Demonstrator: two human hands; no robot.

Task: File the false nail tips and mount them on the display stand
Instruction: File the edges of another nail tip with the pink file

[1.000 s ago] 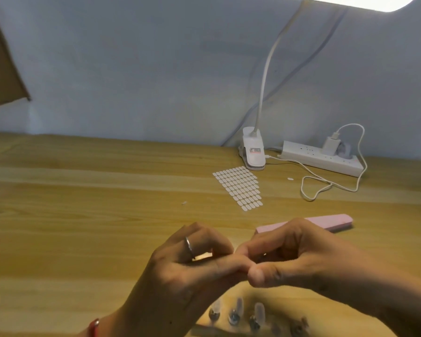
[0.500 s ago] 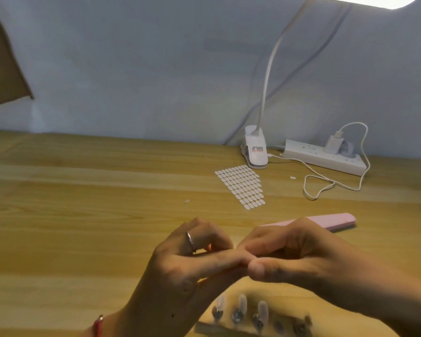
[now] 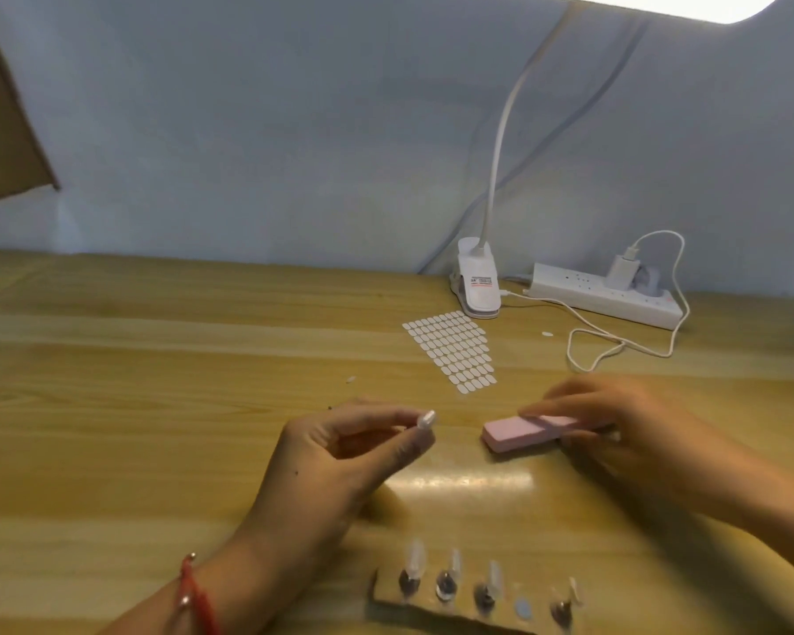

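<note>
The wooden bench [image 3: 157,451] is carrying everything. Just beyond the display stand [image 3: 432,614] the left hand [image 3: 335,456] is pinching one false nail tip [image 3: 426,421] in a light fingertip grip, and further right the right hand [image 3: 615,428] is grasping the pink file [image 3: 519,433], bit blurry though. I'm thinking that tiny tip is at risk of pinging out of such a thin pinch once the file is dragging across it, or of getting filed lopsided. The stand is holding what look like four mounted tips [image 3: 416,556] on its pegs, with one spot among them showing only a pale pad [image 3: 522,608].
</note>
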